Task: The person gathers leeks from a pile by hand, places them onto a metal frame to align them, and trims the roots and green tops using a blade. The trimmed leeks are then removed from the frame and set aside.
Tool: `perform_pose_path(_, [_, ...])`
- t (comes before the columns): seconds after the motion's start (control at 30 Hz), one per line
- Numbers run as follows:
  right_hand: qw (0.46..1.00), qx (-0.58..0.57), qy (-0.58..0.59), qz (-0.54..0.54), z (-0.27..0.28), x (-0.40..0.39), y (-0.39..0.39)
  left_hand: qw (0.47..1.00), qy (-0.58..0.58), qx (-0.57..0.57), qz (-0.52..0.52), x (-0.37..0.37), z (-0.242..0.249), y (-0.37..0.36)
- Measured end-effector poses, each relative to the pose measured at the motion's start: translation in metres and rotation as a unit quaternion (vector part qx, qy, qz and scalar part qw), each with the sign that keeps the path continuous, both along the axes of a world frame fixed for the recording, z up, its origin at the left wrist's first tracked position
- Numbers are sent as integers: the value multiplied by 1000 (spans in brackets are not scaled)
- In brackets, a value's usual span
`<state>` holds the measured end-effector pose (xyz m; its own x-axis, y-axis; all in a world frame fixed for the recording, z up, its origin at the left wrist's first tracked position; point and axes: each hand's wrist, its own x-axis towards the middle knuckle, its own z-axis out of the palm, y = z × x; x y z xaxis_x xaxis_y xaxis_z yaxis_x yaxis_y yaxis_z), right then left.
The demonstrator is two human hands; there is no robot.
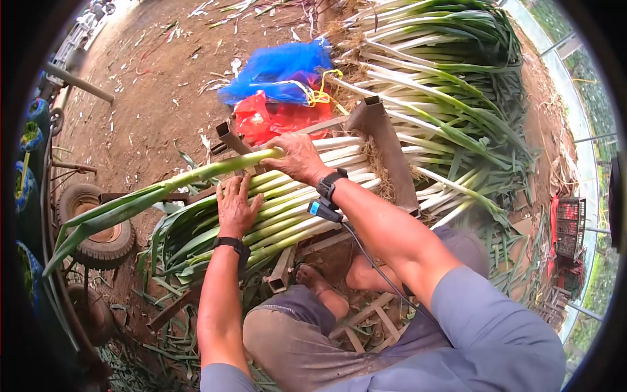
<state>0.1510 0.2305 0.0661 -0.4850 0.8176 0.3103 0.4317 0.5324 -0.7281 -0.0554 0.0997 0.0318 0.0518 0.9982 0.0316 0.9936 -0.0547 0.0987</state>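
Long leek [202, 171] could snag

The left hand [235, 208] rests, fingers spread, on leeks [287, 210] in a metal frame [394, 163]; above them the right hand [297, 159] grips the raised leek, whose drooping top might catch the wheel [112, 236] if swung low

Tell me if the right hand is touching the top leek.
Touching. The head view shows the right hand gripping the top leek near its thick end, with no gap between skin and stalk.
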Motion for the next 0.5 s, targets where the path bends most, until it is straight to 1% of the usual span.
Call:
perform_pose_path(0.1, [999, 22, -42, 0, -22, -9, 11, 1000, -19, 13, 16, 9, -2, -7])
perform_pose_path(0.17, [998, 28, -44, 36, -35, -11, 12, 1000, -6, 14, 10, 10, 4, -10])
perform_pose_path(0.23, [994, 11, -97, 43, -56, -11, 8, 1000, -6, 12, 11, 13, 13, -12])
perform_pose_path(0.27, [992, 17, -123, 37, -63, -10, 2, 1000, -17, -6, 15, 13, 15, -14])
perform_pose_path(0.3, [988, 26, -151, 28, -68, -7, -1, 999, -12, 33, 5, 13, 13, -16])
perform_pose_path(0.33, [986, 35, -158, 37, -73, -5, -2, 999, -11, 40, 0, 12, 12, -19])
perform_pose_path(0.37, [987, 37, -150, 34, -64, 0, -5, 999, -13, 48, -7, 12, 14, -20])
perform_pose_path(0.43, [974, 66, -214, -46, -68, 9, -9, 998, -26, 51, -10, 12, 17, -22])
perform_pose_path(0.5, [970, 71, -214, -89, -72, 27, -12, 997, -73, 25, -1, 8, 20, -16])
